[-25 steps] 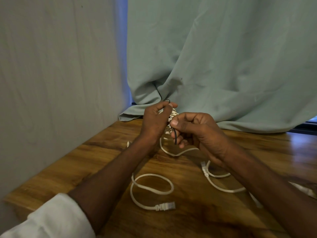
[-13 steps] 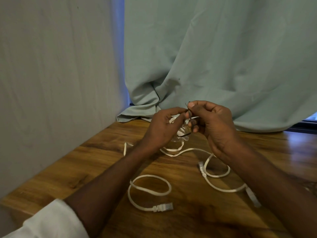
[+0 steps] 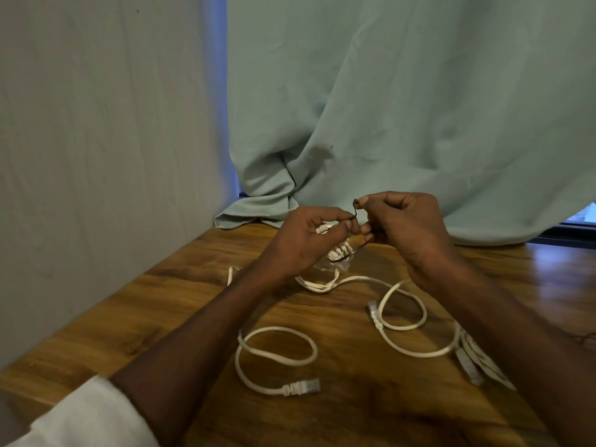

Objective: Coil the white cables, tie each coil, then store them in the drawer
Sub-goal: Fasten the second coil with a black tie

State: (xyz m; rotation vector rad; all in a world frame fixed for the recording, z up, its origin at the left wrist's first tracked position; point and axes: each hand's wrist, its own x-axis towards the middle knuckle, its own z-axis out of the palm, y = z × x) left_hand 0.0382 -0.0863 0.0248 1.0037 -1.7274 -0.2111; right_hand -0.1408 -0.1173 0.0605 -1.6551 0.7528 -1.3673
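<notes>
My left hand (image 3: pixel 303 240) grips a small coil of white cable (image 3: pixel 338 253) held above the wooden table (image 3: pixel 193 304). A thin black tie (image 3: pixel 354 211) loops around the coil. My right hand (image 3: pixel 406 227) pinches both ends of that tie between thumb and fingers, close beside my left fingertips. Two loose white cables lie on the table: one loop (image 3: pixel 274 353) near the front with its plug, another (image 3: pixel 416 330) to the right, partly under my right forearm. No drawer is in view.
A grey wall (image 3: pixel 96 156) runs along the table's left edge. A pale green curtain (image 3: pixel 403 108) hangs at the back, its hem lying on the tabletop. More white cable pieces (image 3: pixel 477 359) lie under my right arm.
My right hand rose from in front of the coil to level with my left, pulling the black tie's end upward. The coil's trailing cable has dropped onto the table.
</notes>
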